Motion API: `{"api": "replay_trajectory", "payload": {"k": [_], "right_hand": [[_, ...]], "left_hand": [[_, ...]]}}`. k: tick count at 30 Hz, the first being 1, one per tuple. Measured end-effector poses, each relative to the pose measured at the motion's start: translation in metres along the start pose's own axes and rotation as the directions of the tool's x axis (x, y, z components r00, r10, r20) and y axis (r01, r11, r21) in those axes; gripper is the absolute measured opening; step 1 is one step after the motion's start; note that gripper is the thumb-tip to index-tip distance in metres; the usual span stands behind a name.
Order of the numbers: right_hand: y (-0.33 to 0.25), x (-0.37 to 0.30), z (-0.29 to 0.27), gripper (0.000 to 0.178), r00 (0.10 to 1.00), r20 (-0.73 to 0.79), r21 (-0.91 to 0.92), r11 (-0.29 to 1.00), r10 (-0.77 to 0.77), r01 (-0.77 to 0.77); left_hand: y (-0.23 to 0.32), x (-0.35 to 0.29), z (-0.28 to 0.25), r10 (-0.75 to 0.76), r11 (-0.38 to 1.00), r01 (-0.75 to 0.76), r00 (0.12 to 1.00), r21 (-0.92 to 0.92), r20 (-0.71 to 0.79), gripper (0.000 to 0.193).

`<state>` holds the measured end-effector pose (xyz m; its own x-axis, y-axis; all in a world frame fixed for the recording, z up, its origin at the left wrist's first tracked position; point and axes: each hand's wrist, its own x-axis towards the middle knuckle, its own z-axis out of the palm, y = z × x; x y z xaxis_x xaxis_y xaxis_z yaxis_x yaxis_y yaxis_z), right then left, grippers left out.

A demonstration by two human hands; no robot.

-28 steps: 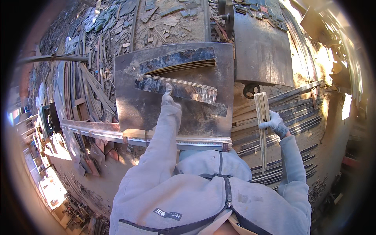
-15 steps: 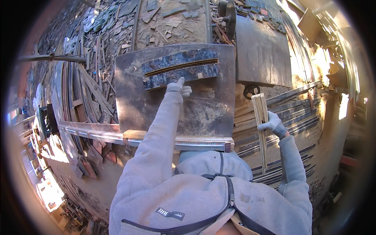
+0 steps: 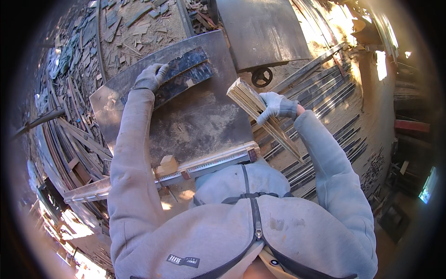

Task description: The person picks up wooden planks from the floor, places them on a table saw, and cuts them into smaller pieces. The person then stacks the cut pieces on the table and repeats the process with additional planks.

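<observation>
My left hand (image 3: 151,77), in a pale knit glove, reaches across two dark, glossy-faced boards (image 3: 197,72) lying side by side on a metal tabletop (image 3: 200,114). Its fingers curl over their far edge, and the palm hides part of them. A thin brown seam runs between the boards. On the right, clear of the tabletop, my gloved right hand (image 3: 277,106) is closed around a bundle of thin wooden strips (image 3: 246,96). The bundle slants, its far end pointing up and left.
A measuring rail (image 3: 211,160) runs along the table's near edge, with a small wood block (image 3: 168,163) on it. Beyond stand a second metal surface (image 3: 265,32) and a handwheel (image 3: 262,77). Long strips (image 3: 320,93) lie at right; scraps (image 3: 130,37) litter the far floor.
The view has turned, and the table appears rotated. My left hand has gone from the boards' near edge to over them, its fingers now curled; their gap looks narrower. My right hand still holds the strips.
</observation>
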<state>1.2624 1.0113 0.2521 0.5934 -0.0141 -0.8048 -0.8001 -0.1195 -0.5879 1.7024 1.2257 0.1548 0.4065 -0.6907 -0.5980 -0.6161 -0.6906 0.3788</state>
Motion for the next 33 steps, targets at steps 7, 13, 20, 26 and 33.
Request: {"api": "replay_trajectory", "payload": {"k": [7, 13, 20, 26, 33], "right_hand": [[-0.029, 0.036, 0.021, 0.069, 0.971, 0.237, 0.055, 0.998, -0.025, 0.013], [-0.054, 0.051, 0.045, 0.069, 0.923, 0.385, 0.155, 0.987, -0.012, -0.051], [-0.038, 0.043, 0.058, 0.083, 0.936, 0.352, 0.343, 0.933, -0.017, -0.112], [0.007, 0.033, 0.056, 0.085, 0.99, -0.029, -0.547, 0.831, -0.136, 0.098], [0.058, 0.012, 0.113, 0.047, 0.932, 0.053, -0.79, 0.556, -0.358, 0.258]], "left_hand": [[0.109, -0.113, 0.087, 0.03, 0.515, -0.198, 0.976, -0.834, -0.214, 0.12], [0.132, -0.146, 0.172, -0.194, -0.246, -0.029, 0.981, -0.969, 0.019, 0.062], [0.096, -0.172, 0.176, -0.109, -0.476, -0.039, 0.994, -0.879, 0.015, 0.05], [-0.001, -0.214, 0.144, -0.422, -0.444, -0.193, 0.907, -0.875, 0.014, 0.043], [-0.086, -0.296, 0.086, -0.622, -0.295, -0.334, 0.778, -0.895, -0.085, 0.025]]}}
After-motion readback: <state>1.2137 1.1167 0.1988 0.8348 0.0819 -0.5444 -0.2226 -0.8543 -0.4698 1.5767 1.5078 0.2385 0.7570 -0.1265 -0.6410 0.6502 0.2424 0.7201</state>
